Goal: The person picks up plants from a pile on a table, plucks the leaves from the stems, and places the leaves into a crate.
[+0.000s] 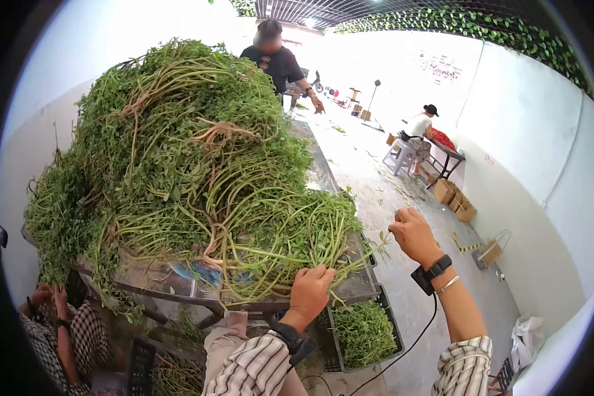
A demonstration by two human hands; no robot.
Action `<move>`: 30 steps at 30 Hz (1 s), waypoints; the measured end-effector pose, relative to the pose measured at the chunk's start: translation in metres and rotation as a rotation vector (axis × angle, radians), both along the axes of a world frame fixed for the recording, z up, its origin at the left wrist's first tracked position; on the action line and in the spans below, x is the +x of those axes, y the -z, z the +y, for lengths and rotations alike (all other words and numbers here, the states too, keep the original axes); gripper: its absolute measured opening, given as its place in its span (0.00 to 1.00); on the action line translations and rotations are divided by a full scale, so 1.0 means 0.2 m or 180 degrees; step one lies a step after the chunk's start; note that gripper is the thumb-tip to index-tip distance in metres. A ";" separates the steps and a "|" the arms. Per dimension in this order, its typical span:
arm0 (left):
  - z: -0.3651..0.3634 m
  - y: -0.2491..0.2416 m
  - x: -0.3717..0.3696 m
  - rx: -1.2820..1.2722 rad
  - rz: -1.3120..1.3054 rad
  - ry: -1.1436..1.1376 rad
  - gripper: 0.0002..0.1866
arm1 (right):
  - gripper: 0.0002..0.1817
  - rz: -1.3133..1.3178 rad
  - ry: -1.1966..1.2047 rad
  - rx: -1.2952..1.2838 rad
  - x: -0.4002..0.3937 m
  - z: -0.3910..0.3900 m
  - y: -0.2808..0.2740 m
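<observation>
Striped sleeve (254,363) nearest; sprig (377,248) slants two o'clock from your curled left hand (310,292) toward bunched right hand (416,236), both grips unclear.

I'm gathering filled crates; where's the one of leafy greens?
In the head view, the black crate sits low, right of centre, below the near corner of the table, right of the left hand.

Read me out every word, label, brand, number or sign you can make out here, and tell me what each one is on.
No text can be read.
Red writing on the right-hand wall: too small and blurred.
Small red mark lower on that wall: too small to tell.
Print on the black shirt: too blurred.
</observation>
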State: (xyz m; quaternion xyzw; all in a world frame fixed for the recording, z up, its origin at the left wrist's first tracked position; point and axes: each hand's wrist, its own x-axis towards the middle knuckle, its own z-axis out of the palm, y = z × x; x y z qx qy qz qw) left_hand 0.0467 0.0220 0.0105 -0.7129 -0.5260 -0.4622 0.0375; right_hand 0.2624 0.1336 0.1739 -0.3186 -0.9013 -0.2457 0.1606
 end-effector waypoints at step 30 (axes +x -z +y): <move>-0.01 -0.03 -0.01 -0.0226 0.0053 -0.0004 0.22 | 0.13 0.3076 0.0725 -0.5023 -0.36 -0.06 0.20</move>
